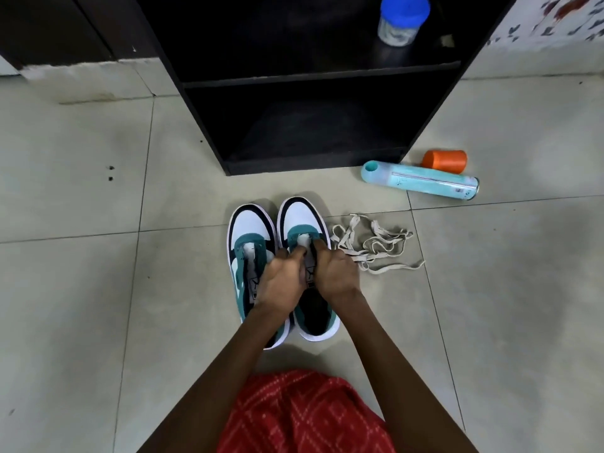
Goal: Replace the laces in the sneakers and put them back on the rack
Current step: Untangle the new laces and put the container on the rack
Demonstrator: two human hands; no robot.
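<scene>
From the head view, both sneakers stand side by side on the floor (98, 191), toes toward the black rack (202, 125). The left sneaker (250, 230) shows bare eyelets. Both hands work at the throat of the right sneaker (302, 220). The left hand (281, 282) has its grip curled on the eyelet edge by the tongue, and the right hand (336, 273) has its grip pinched on what looks like a dark lace (315, 253). The pale old laces (372, 246) lie loose just beside that shoe. This looks like the start of threading the new lace. The next move calls for feeding a tip cleanly through a low eyelet, and the fingers hide those eyelets from here.
</scene>
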